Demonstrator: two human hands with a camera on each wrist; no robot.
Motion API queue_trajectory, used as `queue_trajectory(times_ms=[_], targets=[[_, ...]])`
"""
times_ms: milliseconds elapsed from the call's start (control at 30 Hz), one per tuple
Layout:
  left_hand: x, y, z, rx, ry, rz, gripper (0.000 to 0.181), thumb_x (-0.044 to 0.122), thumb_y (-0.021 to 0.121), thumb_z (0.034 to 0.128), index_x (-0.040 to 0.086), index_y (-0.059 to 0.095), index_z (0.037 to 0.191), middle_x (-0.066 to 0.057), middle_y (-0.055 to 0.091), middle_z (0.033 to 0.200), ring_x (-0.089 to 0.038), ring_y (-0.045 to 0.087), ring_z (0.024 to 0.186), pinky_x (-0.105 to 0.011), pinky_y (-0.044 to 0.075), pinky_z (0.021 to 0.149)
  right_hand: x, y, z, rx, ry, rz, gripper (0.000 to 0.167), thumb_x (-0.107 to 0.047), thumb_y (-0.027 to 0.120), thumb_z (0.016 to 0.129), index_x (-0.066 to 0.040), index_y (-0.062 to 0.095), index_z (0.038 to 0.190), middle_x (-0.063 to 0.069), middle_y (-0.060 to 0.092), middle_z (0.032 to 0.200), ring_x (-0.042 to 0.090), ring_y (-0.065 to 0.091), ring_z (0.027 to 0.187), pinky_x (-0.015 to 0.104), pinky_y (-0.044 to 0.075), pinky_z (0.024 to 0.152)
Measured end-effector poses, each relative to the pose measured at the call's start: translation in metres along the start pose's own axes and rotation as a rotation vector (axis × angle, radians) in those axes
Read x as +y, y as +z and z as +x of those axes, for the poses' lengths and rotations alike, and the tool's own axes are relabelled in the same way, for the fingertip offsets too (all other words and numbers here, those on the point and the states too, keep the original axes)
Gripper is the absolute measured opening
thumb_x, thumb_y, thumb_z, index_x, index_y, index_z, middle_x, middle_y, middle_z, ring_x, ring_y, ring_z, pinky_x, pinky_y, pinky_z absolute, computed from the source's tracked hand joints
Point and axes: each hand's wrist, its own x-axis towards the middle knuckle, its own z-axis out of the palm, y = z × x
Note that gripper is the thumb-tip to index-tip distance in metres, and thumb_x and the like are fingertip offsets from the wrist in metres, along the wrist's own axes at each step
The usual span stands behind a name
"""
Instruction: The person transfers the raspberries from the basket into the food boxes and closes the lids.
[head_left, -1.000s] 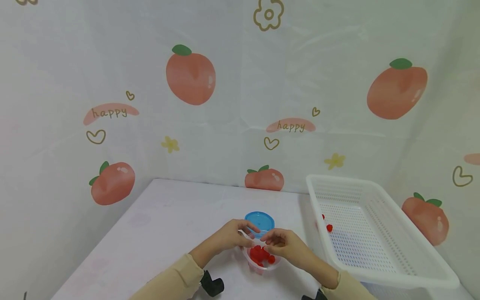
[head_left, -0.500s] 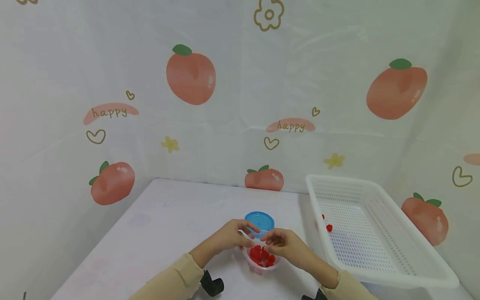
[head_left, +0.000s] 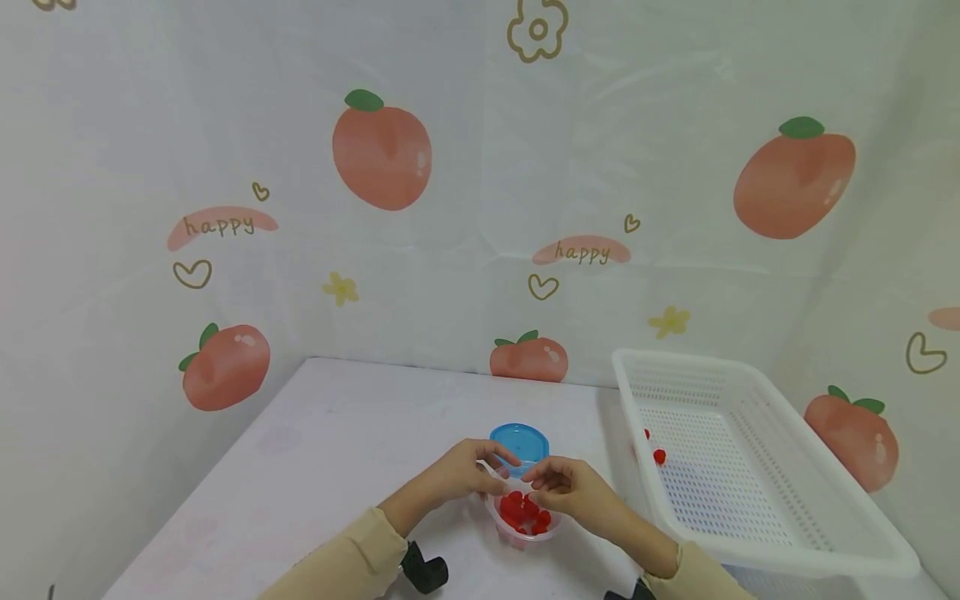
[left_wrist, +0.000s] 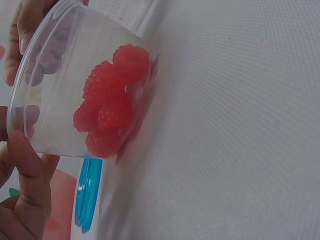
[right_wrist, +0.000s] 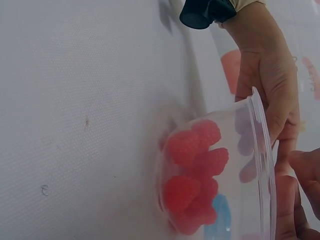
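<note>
Left hand (head_left: pixel 461 473) and right hand (head_left: pixel 581 492) just below frame centre, set apart with a narrow gap between fingertips; fingers loosely bent, thumbs off to the near side. Both at the rim of a clear tub (left_wrist: pixel 60 115); a left fingertip meets the rim in the left wrist view, but cannot tell whether either hand grips. Tub upright between and below the hands, red raspberries (left_wrist: pixel 107 100) heaped at its bottom. Blue lid (head_left: pixel 517 442) just behind it, higher in frame. All on a pale cloth-topped table (head_left: pixel 337 425). Lower right: white slotted basket (head_left: pixel 720 492), a few red pieces (head_left: pixel 659 457) by its left wall. Beige sleeves (head_left: pixel 345 550) enter from the bottom edge. Behind, white backdrop (head_left: pixel 450 267) printed with fruit, hearts, flowers, "happy"
</note>
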Motion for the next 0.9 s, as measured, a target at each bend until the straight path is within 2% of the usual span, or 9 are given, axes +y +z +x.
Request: queue_trajectory(times_ms=[233,433,667,900], targets=[[0.000,0.000,0.001,-0.001,0.000,0.001,0.031,0.008,0.078,0.0778,0.018,0.070,0.107,-0.003,0.066,0.096,-0.018,0.061,0.079,-0.030,0.056,0.064,0.001,-0.001,-0.001,0.005,-0.003,0.010,0.025,-0.008,0.067,0.089,0.005,0.063,0.109,0.015,0.064,0.098,0.016,0.059,0.084,0.015,0.052,0.073],[0.000,0.000,0.000,-0.014,0.009,-0.005,0.032,0.008,0.077,0.0781,0.015,0.070,0.108,-0.005,0.066,0.097,-0.018,0.060,0.080,-0.030,0.055,0.064,0.002,-0.003,-0.003,0.011,-0.037,-0.010,0.027,-0.010,0.066,0.090,0.006,0.062,0.111,0.016,0.062,0.099,0.015,0.060,0.085,0.017,0.053,0.073],[0.000,0.000,0.000,-0.010,0.007,-0.004,0.032,0.008,0.077,0.0781,0.016,0.069,0.108,-0.005,0.066,0.097,-0.018,0.060,0.082,-0.031,0.056,0.064,-0.006,-0.005,-0.006,0.055,-0.033,-0.020,0.031,-0.016,0.067,0.090,0.004,0.060,0.112,0.016,0.061,0.100,0.013,0.061,0.086,0.020,0.055,0.073],[0.000,0.000,0.000,-0.008,0.012,0.000,0.031,0.007,0.076,0.0794,0.015,0.069,0.108,-0.005,0.066,0.097,-0.018,0.060,0.078,-0.030,0.055,0.063,-0.026,-0.014,-0.009,0.121,-0.150,0.022,0.027,-0.010,0.065,0.091,0.006,0.057,0.111,0.013,0.060,0.099,0.009,0.062,0.085,0.021,0.055,0.076]])
